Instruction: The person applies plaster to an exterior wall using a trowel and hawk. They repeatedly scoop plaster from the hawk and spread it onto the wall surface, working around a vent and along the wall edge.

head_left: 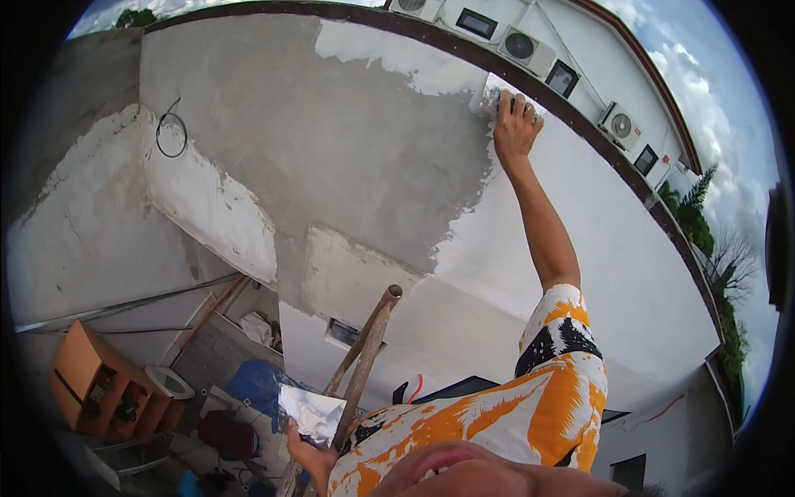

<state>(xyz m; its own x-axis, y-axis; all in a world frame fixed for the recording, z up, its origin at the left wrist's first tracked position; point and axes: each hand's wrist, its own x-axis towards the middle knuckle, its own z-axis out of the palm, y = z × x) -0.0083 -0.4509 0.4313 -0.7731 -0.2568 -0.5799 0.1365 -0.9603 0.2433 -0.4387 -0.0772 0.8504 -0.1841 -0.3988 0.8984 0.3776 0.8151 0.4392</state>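
My right arm stretches up to the top of the wall. There my right hand is closed round a putty knife, its blade flat against the surface near the upper edge. The fingers partly hide its handle. White putty covers the wall to the right of the blade, with a ragged border against bare grey plaster on the left. Low in the view, my left hand grips a square putty board from beneath. A heap of white putty lies on the board.
Scaffold poles rise close beside the board. Below on the left stand an orange wooden cabinet, a blue container and scattered items. A black cable loop hangs from the wall. Beyond the dark coping is a white building with air-conditioner units.
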